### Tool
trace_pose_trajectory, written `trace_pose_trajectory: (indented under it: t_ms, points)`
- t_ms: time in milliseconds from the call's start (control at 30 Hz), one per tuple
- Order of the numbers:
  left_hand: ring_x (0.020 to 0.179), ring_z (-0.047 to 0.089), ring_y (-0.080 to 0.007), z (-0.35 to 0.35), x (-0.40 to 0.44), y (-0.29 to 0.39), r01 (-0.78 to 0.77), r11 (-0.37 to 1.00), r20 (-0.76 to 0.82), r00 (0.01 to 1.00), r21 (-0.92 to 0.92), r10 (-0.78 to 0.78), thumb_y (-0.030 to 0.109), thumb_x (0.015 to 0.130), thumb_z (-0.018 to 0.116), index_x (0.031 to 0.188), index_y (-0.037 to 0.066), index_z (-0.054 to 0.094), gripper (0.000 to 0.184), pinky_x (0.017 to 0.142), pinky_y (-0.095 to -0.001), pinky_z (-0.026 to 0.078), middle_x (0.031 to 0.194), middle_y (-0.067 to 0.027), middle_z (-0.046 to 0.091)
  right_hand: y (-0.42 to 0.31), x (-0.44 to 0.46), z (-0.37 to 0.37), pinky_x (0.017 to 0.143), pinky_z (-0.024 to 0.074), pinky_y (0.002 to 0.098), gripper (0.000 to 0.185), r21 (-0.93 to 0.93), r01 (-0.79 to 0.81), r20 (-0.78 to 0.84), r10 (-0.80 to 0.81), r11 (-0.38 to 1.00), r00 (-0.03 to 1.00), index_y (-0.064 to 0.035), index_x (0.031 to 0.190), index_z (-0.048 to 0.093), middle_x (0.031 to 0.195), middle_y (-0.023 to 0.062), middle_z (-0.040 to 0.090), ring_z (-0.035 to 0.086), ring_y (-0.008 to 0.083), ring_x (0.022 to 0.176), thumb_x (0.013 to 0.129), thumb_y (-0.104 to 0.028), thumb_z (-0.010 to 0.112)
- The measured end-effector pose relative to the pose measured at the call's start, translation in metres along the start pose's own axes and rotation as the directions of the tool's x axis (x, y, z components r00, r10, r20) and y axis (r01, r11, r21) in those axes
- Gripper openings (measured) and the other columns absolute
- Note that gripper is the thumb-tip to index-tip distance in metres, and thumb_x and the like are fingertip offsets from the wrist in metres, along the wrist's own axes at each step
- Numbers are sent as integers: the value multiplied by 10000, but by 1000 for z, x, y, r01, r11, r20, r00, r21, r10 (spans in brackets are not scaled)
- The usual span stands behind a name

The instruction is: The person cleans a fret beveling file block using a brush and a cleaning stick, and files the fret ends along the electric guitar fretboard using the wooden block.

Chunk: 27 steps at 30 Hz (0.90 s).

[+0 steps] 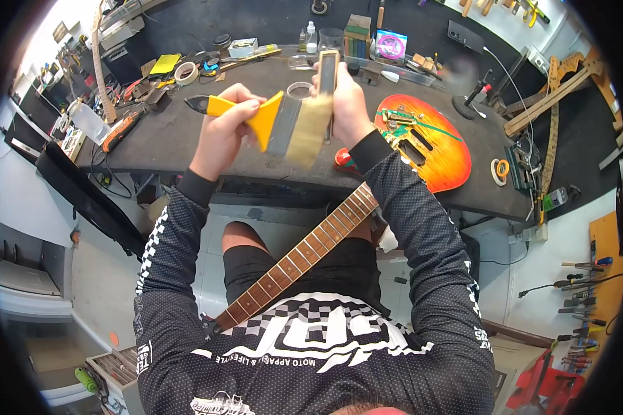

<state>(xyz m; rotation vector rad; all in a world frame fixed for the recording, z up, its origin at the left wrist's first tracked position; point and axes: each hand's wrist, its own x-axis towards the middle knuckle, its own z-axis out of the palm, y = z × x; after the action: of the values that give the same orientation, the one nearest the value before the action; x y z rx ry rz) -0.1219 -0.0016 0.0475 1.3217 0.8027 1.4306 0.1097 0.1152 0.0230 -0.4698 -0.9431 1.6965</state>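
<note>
My left hand (230, 124) is closed around the yellow handle of a wide brush (264, 122). Its pale bristles point right and look slightly blurred. Upright in my right hand (349, 100) is a wood-edged rectangular block (329, 72) with a grey face, perhaps a sanding block. The bristles overlap its lower part; whether they touch it I cannot tell. Under my right forearm lies an electric guitar with an orange sunburst body (446, 142) on the bench. Its fretted neck (291, 266) slants over my lap, and my sleeve covers where neck and body meet.
The dark workbench (256, 169) holds a roll of tape (186, 72) at left and tape rings (500, 171) at right. Bottles (311, 38) and small boxes stand along the back. A black lamp stand (469, 105) rises beyond the guitar body. Tools hang on the right wall.
</note>
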Motion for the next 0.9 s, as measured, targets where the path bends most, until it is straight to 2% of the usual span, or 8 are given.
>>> trace_pose_trajectory:
  t_ms: [167,267,300,433,567,700,800,900]
  points:
    - [786,684,-111,23,-13,4,-136,991,-155,978,19,137,164,1078,653,1083,30,690,140,600,-266,511,929,-34,716,6,7,-4,701,558,365,503,-57,59,-114,-65,997,991,-83,1277,630,918,30,598,606,168,797,1228,-503,358]
    - [806,658,-88,11,-21,12,-59,898,136,991,436,-1,166,1088,688,1044,20,707,154,630,-264,503,906,-16,704,6,9,-14,675,551,372,505,-57,58,-72,-62,997,995,-92,1261,630,912,27,590,592,170,778,1228,-512,351]
    - [820,626,-61,4,-14,16,-282,761,303,946,584,118,163,1085,716,1027,12,718,161,658,-252,487,909,-4,700,-1,4,-9,680,552,371,510,-79,41,-127,-50,996,991,-93,1240,627,911,24,589,588,167,773,1227,-517,343]
    - [818,643,-85,31,-29,32,-146,918,27,989,369,146,133,1069,688,1004,-11,714,160,662,-270,506,979,-64,751,4,8,-14,666,541,358,493,-59,83,-82,-88,995,993,-98,1244,611,928,20,588,581,155,770,1229,-511,342]
    - [853,654,-91,9,-16,25,-332,675,388,919,659,73,81,1050,700,1028,-26,729,113,691,-283,518,991,-69,764,-3,5,-8,616,558,379,474,-138,107,-118,-124,985,985,-116,1160,546,803,32,557,577,164,645,1229,-524,315]
    - [872,676,-134,33,-26,37,-175,849,81,984,499,156,83,1035,725,1022,-27,721,111,804,-318,541,1013,-94,782,-6,2,-11,671,531,350,503,-40,101,-81,-104,994,991,-111,1301,620,938,10,588,572,138,764,1233,-510,320]
    - [825,666,-128,40,-22,17,-450,738,331,889,503,317,92,1026,746,967,-12,697,129,753,-316,541,906,-69,742,-6,3,-10,682,529,354,504,-57,87,-85,-91,995,992,-116,1303,621,955,12,588,570,138,763,1232,-514,320]
    - [804,676,-143,25,-19,27,-325,656,282,943,681,174,104,1051,726,962,-5,691,145,740,-303,544,930,-55,744,-11,3,-16,660,547,367,466,-10,107,-62,-108,994,992,-116,1231,587,914,23,612,599,147,732,1233,-502,325]
